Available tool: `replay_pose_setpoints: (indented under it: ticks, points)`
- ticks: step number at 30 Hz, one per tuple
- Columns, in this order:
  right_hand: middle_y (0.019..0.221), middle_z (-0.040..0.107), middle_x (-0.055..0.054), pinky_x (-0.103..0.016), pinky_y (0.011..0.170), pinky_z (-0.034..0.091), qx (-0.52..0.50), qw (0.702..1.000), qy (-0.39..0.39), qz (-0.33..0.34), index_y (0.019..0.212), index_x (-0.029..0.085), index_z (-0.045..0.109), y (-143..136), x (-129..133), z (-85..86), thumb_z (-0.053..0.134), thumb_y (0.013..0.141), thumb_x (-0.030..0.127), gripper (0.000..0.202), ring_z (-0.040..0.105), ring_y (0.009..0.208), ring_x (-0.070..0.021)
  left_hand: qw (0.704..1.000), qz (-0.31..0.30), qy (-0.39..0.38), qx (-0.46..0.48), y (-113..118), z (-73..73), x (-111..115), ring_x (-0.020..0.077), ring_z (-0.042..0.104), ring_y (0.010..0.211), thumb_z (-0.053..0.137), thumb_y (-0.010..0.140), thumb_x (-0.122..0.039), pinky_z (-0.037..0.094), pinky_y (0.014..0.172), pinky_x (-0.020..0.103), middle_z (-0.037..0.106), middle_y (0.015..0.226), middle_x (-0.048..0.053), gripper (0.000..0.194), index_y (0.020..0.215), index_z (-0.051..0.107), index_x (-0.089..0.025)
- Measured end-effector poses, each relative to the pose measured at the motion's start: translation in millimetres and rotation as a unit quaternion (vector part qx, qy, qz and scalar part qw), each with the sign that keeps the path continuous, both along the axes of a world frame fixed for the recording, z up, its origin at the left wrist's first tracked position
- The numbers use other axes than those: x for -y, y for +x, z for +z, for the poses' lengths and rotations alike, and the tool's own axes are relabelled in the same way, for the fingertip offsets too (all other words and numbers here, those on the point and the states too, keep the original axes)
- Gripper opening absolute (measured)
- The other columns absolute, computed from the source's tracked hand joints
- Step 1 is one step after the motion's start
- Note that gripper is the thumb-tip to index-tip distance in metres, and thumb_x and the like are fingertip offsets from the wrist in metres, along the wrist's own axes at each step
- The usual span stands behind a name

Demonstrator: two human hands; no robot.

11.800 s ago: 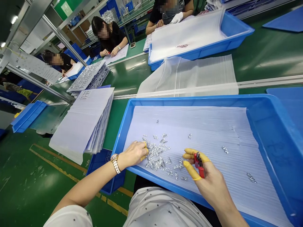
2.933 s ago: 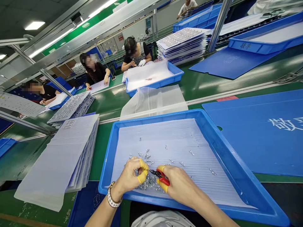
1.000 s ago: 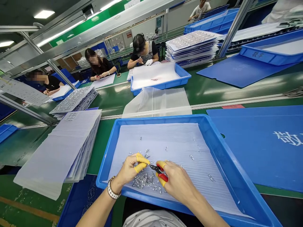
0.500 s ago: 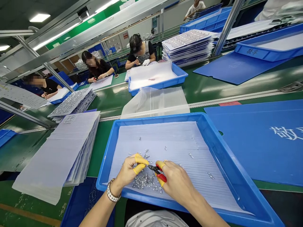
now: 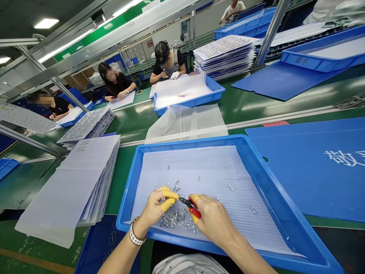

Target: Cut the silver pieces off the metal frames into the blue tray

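Note:
My left hand [image 5: 157, 204], with yellow finger cots on thumb and fingers, is pinched closed on something too small to make out at the plier tips. Red-handled cutting pliers [image 5: 195, 211] are gripped in my right hand [image 5: 212, 217], which also wears yellow finger cots. Their dark jaws point left and meet the fingertips of my left hand. Below the hands lies a heap of small shiny metal pieces [image 5: 174, 218], with a few more scattered over the white sheet [image 5: 216, 163] inside the blue tray [image 5: 131, 173].
Left of the tray leans a stack of white sheets [image 5: 68, 182]. A blue board [image 5: 299, 163] lies to the right, and clear plastic film [image 5: 185, 123] behind. Across the green bench, co-workers sit beside another blue tray [image 5: 219, 91] and a tall stack of sheets [image 5: 224, 61].
Both hands keep almost the same position, with the plier tips still at my left fingertips. The whole view has shifted very slightly.

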State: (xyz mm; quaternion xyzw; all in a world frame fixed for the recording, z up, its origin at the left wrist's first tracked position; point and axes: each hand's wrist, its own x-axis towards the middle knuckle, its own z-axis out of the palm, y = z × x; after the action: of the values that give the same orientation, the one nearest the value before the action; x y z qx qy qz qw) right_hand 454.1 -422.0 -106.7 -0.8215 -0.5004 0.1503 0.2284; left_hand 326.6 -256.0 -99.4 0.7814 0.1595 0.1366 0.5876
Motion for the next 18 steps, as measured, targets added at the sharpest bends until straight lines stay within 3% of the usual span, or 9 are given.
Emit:
replay_pose_setpoints:
  ticks: [4, 8, 11, 18]
  points:
    - [0.077, 0.066, -0.004, -0.029, 0.064, 0.04, -0.052, 0.998, 0.021, -0.021, 0.088, 0.021, 0.059, 4, 0, -0.6, 0.047, 0.082, 0.022, 0.013, 0.059, 0.068, -0.0193, 0.996, 0.012, -0.083, -0.026, 2, -5.4, 2, 0.0168, 0.059, 0.076, 0.067, 0.081, -0.03, 0.046, 0.075, 0.031, 0.068, 0.08, 0.006, 0.016, 0.088, 0.073, -0.017]
    - [0.069, 0.06, 0.0, -0.029, 0.061, 0.04, -0.201, 0.977, 0.054, -0.041, 0.082, 0.022, 0.056, 8, 0, 2.0, 0.047, 0.084, 0.032, 0.013, 0.054, 0.063, -0.0174, 0.988, 0.012, -0.145, -0.046, 5, -11.0, 6, 0.0155, 0.06, 0.07, 0.069, 0.08, -0.034, 0.046, 0.07, 0.029, 0.067, 0.075, 0.005, 0.021, 0.087, 0.07, -0.014]
    - [0.069, 0.055, 0.003, -0.029, 0.061, 0.041, -0.334, 0.936, 0.097, -0.058, 0.089, 0.022, 0.056, 11, -3, -0.7, 0.051, 0.083, 0.039, 0.019, 0.05, 0.064, -0.0158, 0.981, 0.009, -0.186, -0.053, 7, -12.1, 9, 0.0146, 0.059, 0.067, 0.071, 0.078, -0.035, 0.046, 0.068, 0.028, 0.066, 0.07, 0.004, 0.023, 0.084, 0.068, -0.013]
    - [0.062, 0.046, 0.004, -0.027, 0.053, 0.034, -0.548, 0.814, 0.184, -0.061, 0.079, 0.021, 0.05, 6, -17, -7.8, 0.06, 0.08, 0.05, 0.031, 0.041, 0.055, -0.0122, 0.97, 0.007, -0.236, -0.056, 12, -4.2, 15, 0.0123, 0.057, 0.062, 0.073, 0.075, -0.033, 0.044, 0.064, 0.025, 0.064, 0.067, 0.001, 0.021, 0.079, 0.067, -0.013]
